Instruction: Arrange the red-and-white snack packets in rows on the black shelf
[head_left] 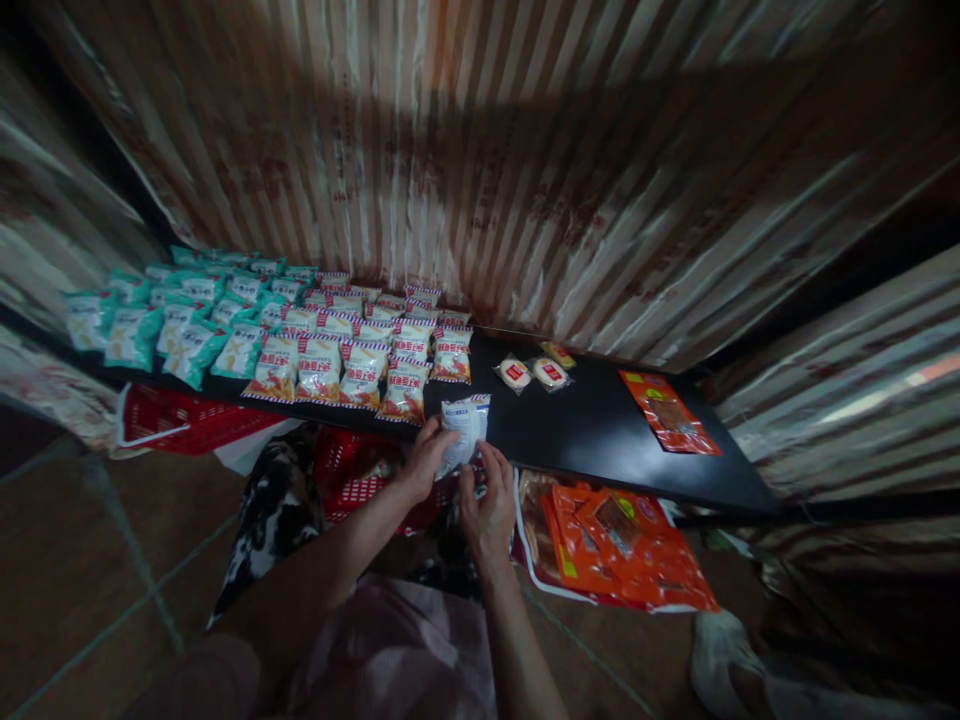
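My left hand (426, 458) and my right hand (488, 505) both grip one small white snack packet (463, 427) at the front edge of a black shelf (600, 430). The left hand's fingers close on its left side, and the right hand pinches its lower right corner. Just left of the packet lie rows of red-and-white snack packets (360, 360). Further left lie rows of teal packets (180, 320).
Two small round wrapped cakes (532, 374) and a yellow packet (558, 354) lie behind the hands. An orange packet (669, 412) lies at the shelf's right. Below sit red baskets (187, 420), one holding orange packets (622, 545). A corrugated metal wall (480, 150) backs the shelf.
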